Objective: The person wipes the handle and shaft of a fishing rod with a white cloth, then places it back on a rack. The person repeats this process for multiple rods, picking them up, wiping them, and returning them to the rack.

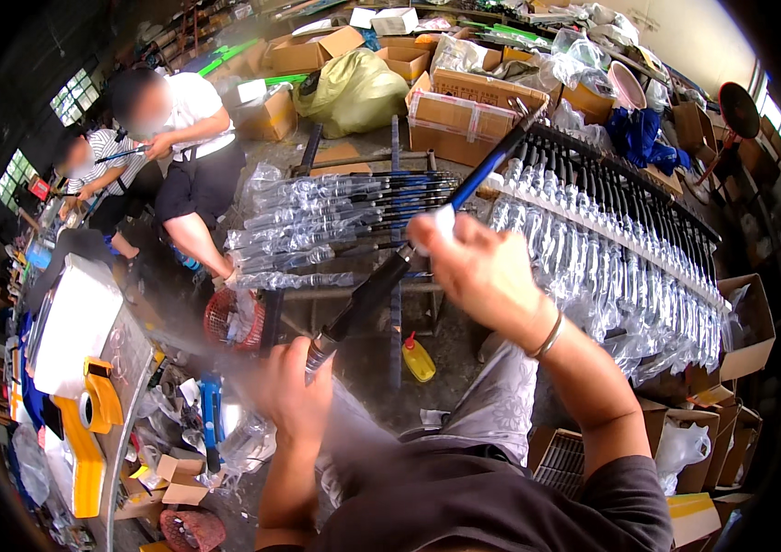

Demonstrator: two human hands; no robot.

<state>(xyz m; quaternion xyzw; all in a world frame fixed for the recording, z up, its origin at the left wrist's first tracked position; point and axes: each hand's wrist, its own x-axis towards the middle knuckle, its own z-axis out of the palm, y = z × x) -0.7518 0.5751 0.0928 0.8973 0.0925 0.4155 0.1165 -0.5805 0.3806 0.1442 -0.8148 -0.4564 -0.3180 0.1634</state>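
Note:
A fishing rod (367,299) with a black grip and a blue upper section slants across in front of me, its tip end up and to the right. My left hand (296,391) is closed round its butt end, by a silvery fitting. My right hand (482,271) pinches a small white cloth (445,228) against the rod just above the grip. Beyond, plastic-wrapped rods (303,216) lie side by side on a metal frame (397,340). More wrapped rods (593,244) stand in a dense row on a rack at the right.
A yellow bottle (419,359) and a red basket (232,317) are on the floor. At the left is a table (133,368) with yellow tape holders. Two people (192,120) handle rods at the far left. Cardboard boxes (464,115) and a green-yellow sack (353,92) fill the back.

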